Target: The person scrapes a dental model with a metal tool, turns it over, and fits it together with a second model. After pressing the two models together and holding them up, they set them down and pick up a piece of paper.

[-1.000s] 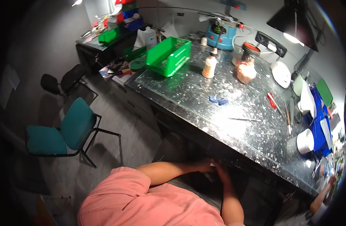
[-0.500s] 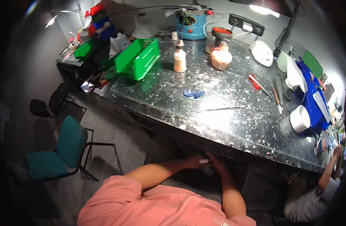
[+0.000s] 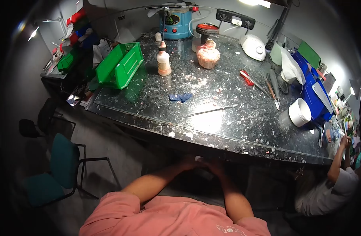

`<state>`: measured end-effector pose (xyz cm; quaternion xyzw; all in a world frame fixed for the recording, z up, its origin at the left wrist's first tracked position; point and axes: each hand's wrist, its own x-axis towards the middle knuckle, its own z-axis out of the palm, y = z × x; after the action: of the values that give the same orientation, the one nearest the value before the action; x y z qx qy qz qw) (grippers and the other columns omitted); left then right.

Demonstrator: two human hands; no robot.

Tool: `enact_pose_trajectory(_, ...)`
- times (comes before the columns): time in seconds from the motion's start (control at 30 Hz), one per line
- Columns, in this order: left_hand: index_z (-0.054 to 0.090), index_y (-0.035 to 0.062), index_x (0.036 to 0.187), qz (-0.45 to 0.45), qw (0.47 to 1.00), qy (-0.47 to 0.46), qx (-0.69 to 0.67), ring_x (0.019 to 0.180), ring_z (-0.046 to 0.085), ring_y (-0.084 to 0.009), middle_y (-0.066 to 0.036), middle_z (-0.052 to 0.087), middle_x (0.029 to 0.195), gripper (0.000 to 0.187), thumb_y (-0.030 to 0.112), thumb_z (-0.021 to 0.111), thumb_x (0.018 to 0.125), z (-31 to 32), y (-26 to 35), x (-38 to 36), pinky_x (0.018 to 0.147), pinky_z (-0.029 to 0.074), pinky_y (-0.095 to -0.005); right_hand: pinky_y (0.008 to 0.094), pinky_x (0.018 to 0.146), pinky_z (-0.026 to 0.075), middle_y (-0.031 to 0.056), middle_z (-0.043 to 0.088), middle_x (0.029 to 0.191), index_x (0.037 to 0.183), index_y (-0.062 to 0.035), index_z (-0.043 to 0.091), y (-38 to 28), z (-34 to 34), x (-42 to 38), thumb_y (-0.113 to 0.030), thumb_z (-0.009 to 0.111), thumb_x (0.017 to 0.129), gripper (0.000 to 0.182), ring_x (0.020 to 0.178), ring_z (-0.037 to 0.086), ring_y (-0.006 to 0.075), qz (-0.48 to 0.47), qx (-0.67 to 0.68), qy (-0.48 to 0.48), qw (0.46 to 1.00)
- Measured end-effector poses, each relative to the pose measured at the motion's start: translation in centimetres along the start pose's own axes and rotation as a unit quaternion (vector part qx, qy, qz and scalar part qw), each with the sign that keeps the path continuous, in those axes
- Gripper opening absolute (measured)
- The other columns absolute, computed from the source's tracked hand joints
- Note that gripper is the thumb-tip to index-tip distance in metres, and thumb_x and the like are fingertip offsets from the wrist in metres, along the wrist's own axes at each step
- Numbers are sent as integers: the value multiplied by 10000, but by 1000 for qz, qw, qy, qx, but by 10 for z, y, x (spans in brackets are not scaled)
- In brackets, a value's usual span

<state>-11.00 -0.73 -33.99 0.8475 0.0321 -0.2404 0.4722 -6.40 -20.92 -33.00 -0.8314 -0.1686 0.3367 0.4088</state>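
My left hand (image 3: 187, 163) and my right hand (image 3: 212, 165) are close together in the shadow below the bench's front edge. A small whitish piece (image 3: 198, 158) shows between them, at the fingers of my left hand, too small and dim to name. My left fingers look closed around it; my right fingers are lost in the dark. On the bench (image 3: 149, 114) above lie a thin metal hand tool (image 3: 210, 110) and a crumpled dark blue scrap (image 3: 180, 97).
Farther back stand a green bin (image 3: 127, 67), a dropper bottle (image 3: 163, 63), a pink-crusted pot (image 3: 208, 56) and a blue machine (image 3: 176, 25). Rightward are knives (image 3: 272, 92), a white cup (image 3: 299, 112) and blue bins (image 3: 316, 98). A co-worker (image 3: 332, 188) sits right; a teal chair (image 3: 64, 161) stands left.
My view has turned slightly, so the bench things sit farther left. Both hands have drawn up closer under the bench edge, and the whitish piece shows less.
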Motion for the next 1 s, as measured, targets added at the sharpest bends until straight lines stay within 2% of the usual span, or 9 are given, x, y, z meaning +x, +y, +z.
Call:
enact_pose_trajectory(0.23,680,58,1123,102,989,105,-26,823,682,-255,-129,715,919,669,665,579,861,25,-17,17,746,521,-390,507,1126,308,165,489,1441,1329,-233,590,72,8,32,-509,482,956,476,1346,436,362,64,-274,37,959)
enact_pose_trajectory(0.53,626,41,1203,-15,1000,-21,5,765,662,-221,-87,694,874,573,549,504,968,3,15,-9,761,526,-364,577,1179,135,122,433,1499,1267,-312,631,84,2,30,-438,459,972,364,1402,344,393,-35,-240,15,970)
enact_pose_trajectory(0.6,667,63,1163,234,968,89,-36,804,653,-241,-142,696,934,571,562,453,984,-4,33,-32,765,516,-371,575,1153,213,129,471,1465,1271,-279,631,62,-6,12,-407,464,984,356,1358,408,387,-41,-258,31,965)
enact_pose_trajectory(0.67,670,70,1162,199,978,35,-59,788,633,-222,-135,695,932,600,596,453,971,-36,74,-85,767,505,-359,574,1127,291,136,509,1430,1275,-246,631,50,-4,13,-377,468,996,349,1314,472,382,-59,-274,38,959)
enact_pose_trajectory(0.73,680,73,1156,-3,979,-199,50,841,631,-215,-117,708,919,617,626,516,936,-110,132,-137,814,491,-362,480,1024,455,123,641,1260,1208,-107,663,73,4,24,-259,523,984,306,1183,597,275,-1,164,85,983)
enact_pose_trajectory(0.8,677,55,861,174,984,19,22,716,591,-160,-53,641,745,438,479,611,945,-173,155,-187,679,487,-334,440,927,507,129,659,1202,1201,-87,661,88,6,40,-272,553,976,310,1089,634,255,-16,252,26,967)
enact_pose_trajectory(0.83,632,70,754,489,863,128,-6,650,545,-108,8,598,710,412,420,595,969,-212,130,-186,597,451,-302,400,831,559,135,677,1144,1194,-68,658,91,12,43,-286,583,969,322,994,671,235,-26,340,-19,940)
enact_pose_trajectory(0.87,622,88,795,295,906,223,-205,596,472,-65,42,556,698,445,467,504,998,-238,149,-211,539,389,-272,400,831,559,135,677,1144,1194,-68,658,82,17,43,-286,583,969,322,994,671,235,-26,344,-24,938)
enact_pose_trajectory(1.0,574,30,1093,282,762,518,269,885,574,-216,-138,602,989,486,495,504,971,-375,174,-209,795,458,-358,330,686,552,89,681,941,1160,-51,644,20,15,25,-331,614,955,348,778,652,164,77,251,-15,965)
